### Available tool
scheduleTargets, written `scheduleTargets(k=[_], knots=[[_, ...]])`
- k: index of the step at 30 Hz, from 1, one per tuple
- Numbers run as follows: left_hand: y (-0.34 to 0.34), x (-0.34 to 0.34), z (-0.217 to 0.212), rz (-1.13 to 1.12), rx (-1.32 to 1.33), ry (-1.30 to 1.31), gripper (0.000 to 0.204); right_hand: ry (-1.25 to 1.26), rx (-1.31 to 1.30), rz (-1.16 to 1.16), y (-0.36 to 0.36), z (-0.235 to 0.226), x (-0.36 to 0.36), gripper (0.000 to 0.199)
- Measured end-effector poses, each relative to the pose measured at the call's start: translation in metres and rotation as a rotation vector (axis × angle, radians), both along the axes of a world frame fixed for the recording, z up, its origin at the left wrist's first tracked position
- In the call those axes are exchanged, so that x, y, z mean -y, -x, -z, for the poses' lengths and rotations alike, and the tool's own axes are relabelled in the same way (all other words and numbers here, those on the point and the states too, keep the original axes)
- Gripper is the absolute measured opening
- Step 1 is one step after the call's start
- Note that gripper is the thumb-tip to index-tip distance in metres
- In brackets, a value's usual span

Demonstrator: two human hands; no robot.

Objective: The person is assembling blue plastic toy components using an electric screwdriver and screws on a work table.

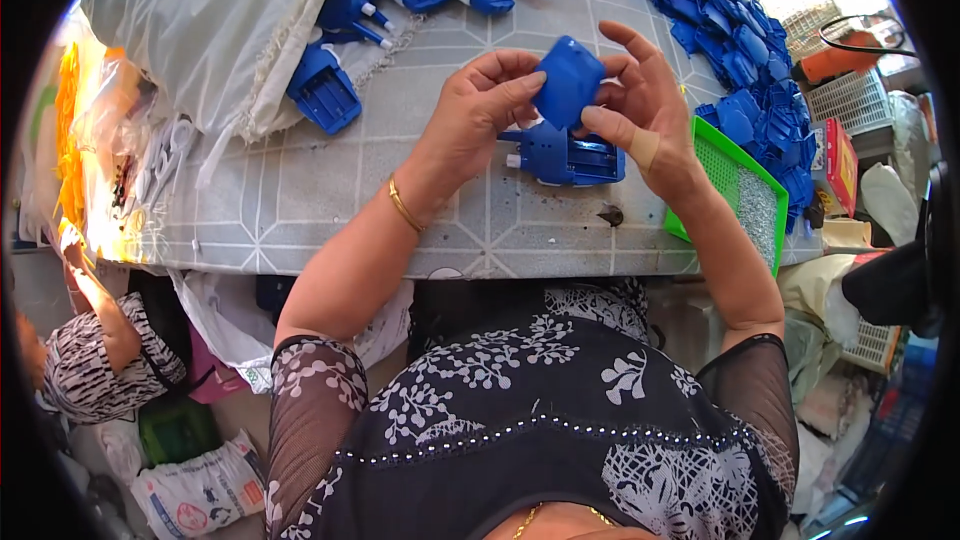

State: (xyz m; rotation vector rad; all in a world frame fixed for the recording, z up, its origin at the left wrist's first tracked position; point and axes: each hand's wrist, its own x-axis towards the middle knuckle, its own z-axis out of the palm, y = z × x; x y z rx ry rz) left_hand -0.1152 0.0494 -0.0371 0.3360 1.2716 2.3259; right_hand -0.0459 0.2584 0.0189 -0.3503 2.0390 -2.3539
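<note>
Blue panel (568, 82): left hand (487, 95) pinched it | right hand (650, 125), half-open, touched it | housing (548, 162) lay beneath, along near edge of table (400, 245)

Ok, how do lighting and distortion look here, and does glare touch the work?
Head view, overall: black fisheye surround, front edge of the table bowed; head view, left rim: strong light partly washes out the orange material; head view, centre: blue piece and left hand clearly outlined, small bright glint in the blue housing.
</note>
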Motion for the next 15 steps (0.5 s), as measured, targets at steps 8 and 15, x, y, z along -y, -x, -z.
scheduleTargets(k=[8,15], knots=[[-0.002,0.012,-0.008,0.263,0.017,-0.057,0.021,-0.886,-0.635,-0.212,-0.003,-0.017,-0.025,0.072],[-0.008,0.004,-0.006,0.173,-0.312,0.223,0.035,-1.156,-0.793,-0.064,-0.018,-0.008,-0.033,0.065]])
